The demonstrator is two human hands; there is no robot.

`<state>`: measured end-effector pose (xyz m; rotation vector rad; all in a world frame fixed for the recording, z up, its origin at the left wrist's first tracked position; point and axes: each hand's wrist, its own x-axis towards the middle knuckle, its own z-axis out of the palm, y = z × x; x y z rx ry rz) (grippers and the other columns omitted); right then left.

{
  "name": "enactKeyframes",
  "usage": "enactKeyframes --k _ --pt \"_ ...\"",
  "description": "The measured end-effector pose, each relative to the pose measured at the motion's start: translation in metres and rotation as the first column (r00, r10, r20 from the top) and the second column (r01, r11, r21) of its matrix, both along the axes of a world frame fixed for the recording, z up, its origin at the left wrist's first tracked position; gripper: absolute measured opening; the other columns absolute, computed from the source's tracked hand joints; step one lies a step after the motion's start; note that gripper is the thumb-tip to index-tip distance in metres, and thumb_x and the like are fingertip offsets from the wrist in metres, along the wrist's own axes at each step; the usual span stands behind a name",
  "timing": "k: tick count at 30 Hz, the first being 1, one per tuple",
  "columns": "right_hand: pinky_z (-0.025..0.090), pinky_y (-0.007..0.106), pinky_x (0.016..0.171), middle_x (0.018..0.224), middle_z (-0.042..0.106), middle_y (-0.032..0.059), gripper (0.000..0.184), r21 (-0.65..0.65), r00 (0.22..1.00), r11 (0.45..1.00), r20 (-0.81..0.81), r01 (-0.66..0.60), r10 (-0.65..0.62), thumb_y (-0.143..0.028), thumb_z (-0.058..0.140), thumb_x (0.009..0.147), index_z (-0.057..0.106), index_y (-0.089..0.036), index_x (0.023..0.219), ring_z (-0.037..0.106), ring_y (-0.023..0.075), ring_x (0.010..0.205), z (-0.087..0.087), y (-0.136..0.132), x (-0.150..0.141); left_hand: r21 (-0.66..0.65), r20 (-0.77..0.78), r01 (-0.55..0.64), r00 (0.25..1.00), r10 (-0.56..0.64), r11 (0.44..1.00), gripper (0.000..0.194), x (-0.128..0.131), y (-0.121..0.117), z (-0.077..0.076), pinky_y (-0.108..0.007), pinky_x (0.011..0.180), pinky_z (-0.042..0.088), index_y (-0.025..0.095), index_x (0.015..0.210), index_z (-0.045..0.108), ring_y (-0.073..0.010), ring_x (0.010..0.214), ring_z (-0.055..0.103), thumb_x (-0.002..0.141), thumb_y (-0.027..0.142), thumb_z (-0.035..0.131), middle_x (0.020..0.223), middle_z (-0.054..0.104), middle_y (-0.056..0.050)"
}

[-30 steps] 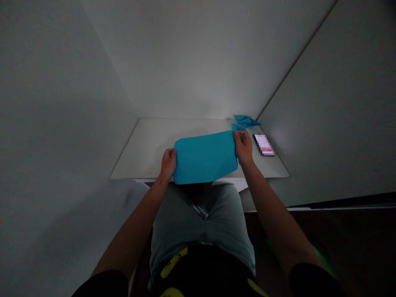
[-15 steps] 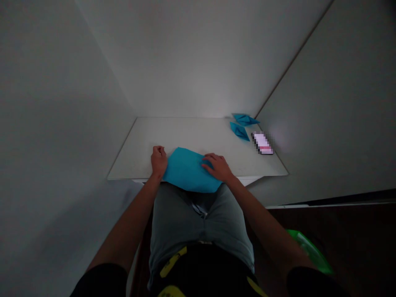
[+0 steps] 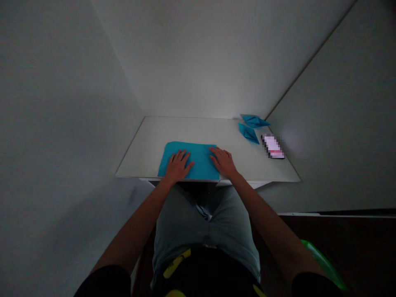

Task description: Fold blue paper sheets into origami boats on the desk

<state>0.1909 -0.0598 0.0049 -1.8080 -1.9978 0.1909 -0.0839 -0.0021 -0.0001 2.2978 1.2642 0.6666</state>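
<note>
Head view: we see a sheet of blue paper [image 3: 199, 153] lying flat on a white table [image 3: 192, 128], close against its front edge and a little left of the middle. We see both of its far corners, and the left one looks cut or rounded off; whether the near edge hangs over the table, we cannot tell. Our left hand [image 3: 177, 167] rests palm down on the left half of the paper, fingers spread wide and thumb pointing right, with nothing in its grasp. Our right hand [image 3: 225, 163] also lies open and palm down, its fingers reaching over the right edge of the paper, the thumb held apart, while the back of the hand sits beyond that edge. Bare paper shows between the two hands, which are apart. Toward the back right of the table we see two pointed shapes of the same blue: a far folded paper [image 3: 256, 121] near the wall [image 3: 198, 62], and a near folded paper [image 3: 248, 133] just in front of it. Right of these lies a phone [image 3: 272, 146] with a lit, blurred screen, beside the table's right edge. Below, we see our light blue jeans [image 3: 173, 218] and a black shirt [image 3: 222, 272] with yellow patches.
</note>
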Motion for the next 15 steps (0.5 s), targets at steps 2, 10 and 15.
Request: enactKeyframes --k 2,10,15 --pt "0.036 0.057 0.123 0.158 0.062 0.0137 0.052 0.007 0.996 0.997 -0.041 0.081 -0.081 -0.046 0.041 0.112 0.060 -0.023 0.155 0.054 0.0344 0.149 -0.004 -0.005 0.017 0.029 -0.067 -0.203 0.977 0.205 0.979 0.058 -0.015 0.013 0.002 -0.068 0.129 0.019 0.022 0.148 0.064 -0.0456 0.160 0.035 0.100 0.054 0.058 0.168 0.049 -0.021" --pt "0.053 0.054 0.102 0.129 0.077 0.0185 0.058 0.091 0.893 0.945 -0.365 0.314 -0.262 -0.065 0.051 0.104 0.068 -0.019 0.135 0.071 0.0361 0.117 -0.024 -0.021 0.063 0.137 -0.269 -0.469 0.830 0.488 0.873 0.070 -0.060 0.047 0.014 -0.070 0.122 0.029 0.003 0.134 0.065 -0.0551 0.145 0.046 0.092 0.058 0.065 0.149 0.055 -0.038" --pt "0.049 0.057 0.107 0.133 0.074 0.0195 0.055 0.071 0.951 0.965 -0.204 0.252 -0.233 -0.062 0.055 0.103 0.068 -0.017 0.134 0.068 0.0383 0.120 -0.024 -0.020 0.055 0.131 -0.173 -0.600 0.770 0.614 0.790 0.073 -0.075 0.054 0.005 -0.066 0.126 0.029 0.002 0.151 0.050 -0.0487 0.153 0.042 0.099 0.052 0.054 0.160 0.048 -0.036"
